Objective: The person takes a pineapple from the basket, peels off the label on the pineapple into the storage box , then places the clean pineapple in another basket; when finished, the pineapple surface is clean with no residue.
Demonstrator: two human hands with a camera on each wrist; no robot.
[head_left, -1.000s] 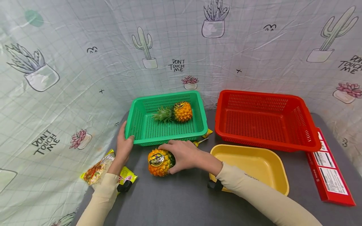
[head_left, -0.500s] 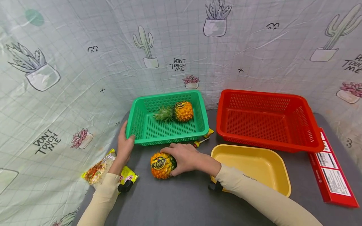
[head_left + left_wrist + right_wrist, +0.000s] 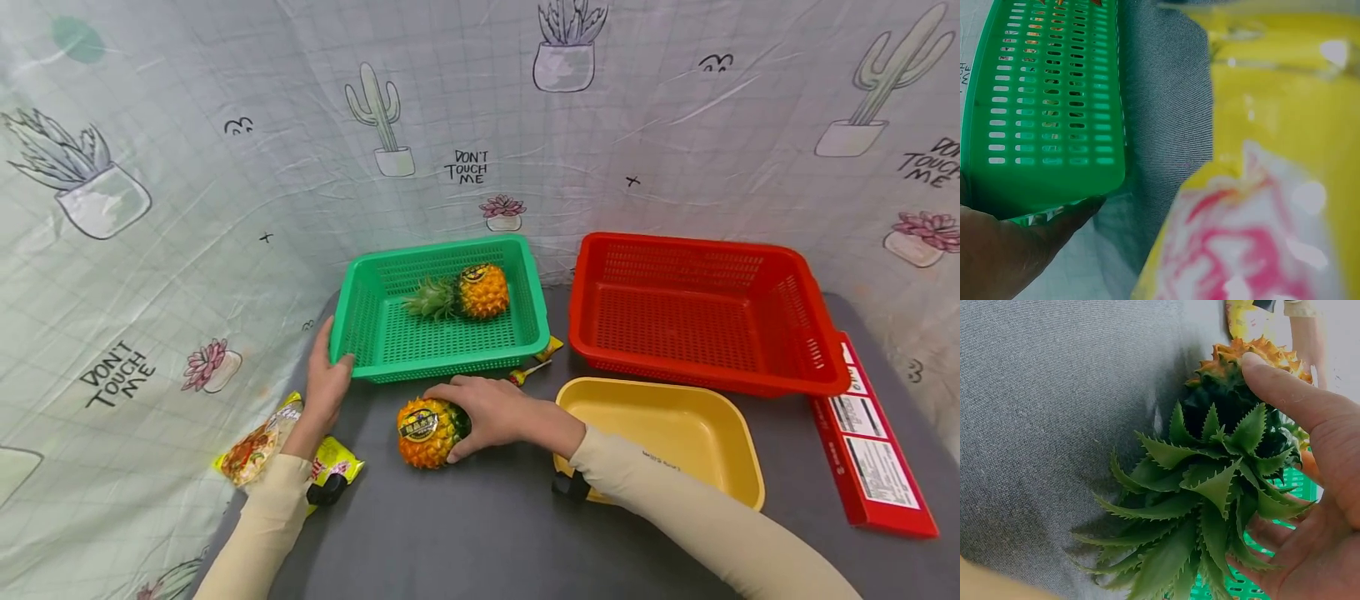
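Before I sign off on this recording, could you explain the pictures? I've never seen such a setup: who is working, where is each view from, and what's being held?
There is no machine: a person works bare-handed. The wide picture is taken from the person's head, looking forward and down; the two closer ones come from the left and right wrists. The right hand grips a pineapple, whose leafy crown fills much of the right-wrist picture. The left hand holds the left side of a green basket, where a second pineapple lies. Also on the grey table are a red basket, a yellow tray, a red box, a lollipop and, by the left arm, yellow packets.
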